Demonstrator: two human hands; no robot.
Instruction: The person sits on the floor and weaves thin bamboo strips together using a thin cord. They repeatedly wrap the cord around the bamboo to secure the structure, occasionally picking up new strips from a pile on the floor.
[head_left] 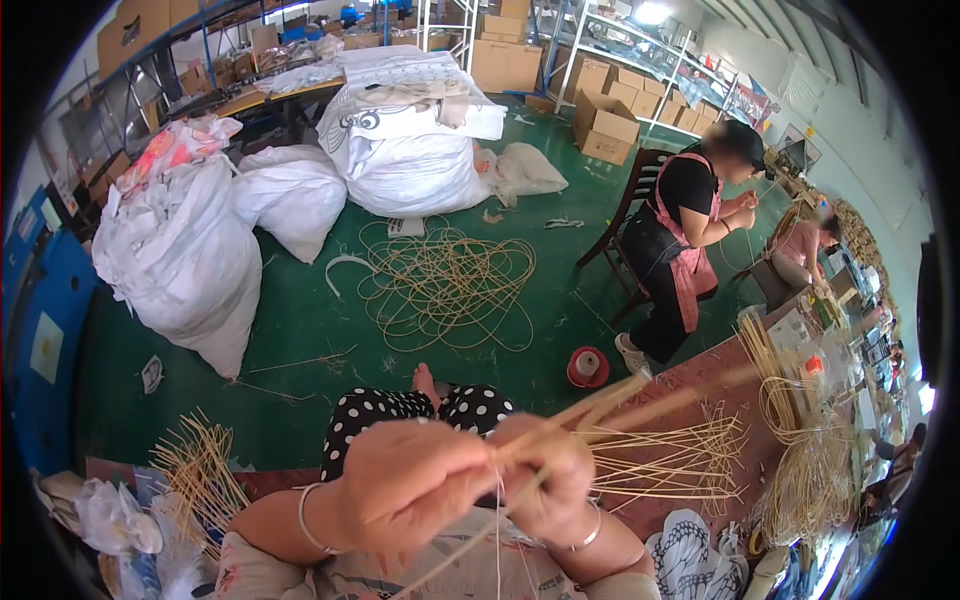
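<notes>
Both my hands meet in front of my lap. My left hand (pixel 415 485) is closed in a pinch at the point where several thin tan cane strips (pixel 630 400) come together. My right hand (pixel 550 470) is wrapped round the same strips, which run out to the upper right and blur there. One more strip slants down past my right hand toward the lower edge. From between the two hands hangs a white thread (pixel 498 545); which fingers hold its upper end is hidden.
Cut cane strips lie in a bundle (pixel 205 470) at left and a spread pile (pixel 680 455) at right. Ahead are a loose cane coil (pixel 445 285), white sacks (pixel 180 250) and a red thread spool holder (pixel 588 367). A co-worker (pixel 685 220) sits on a chair at right.
</notes>
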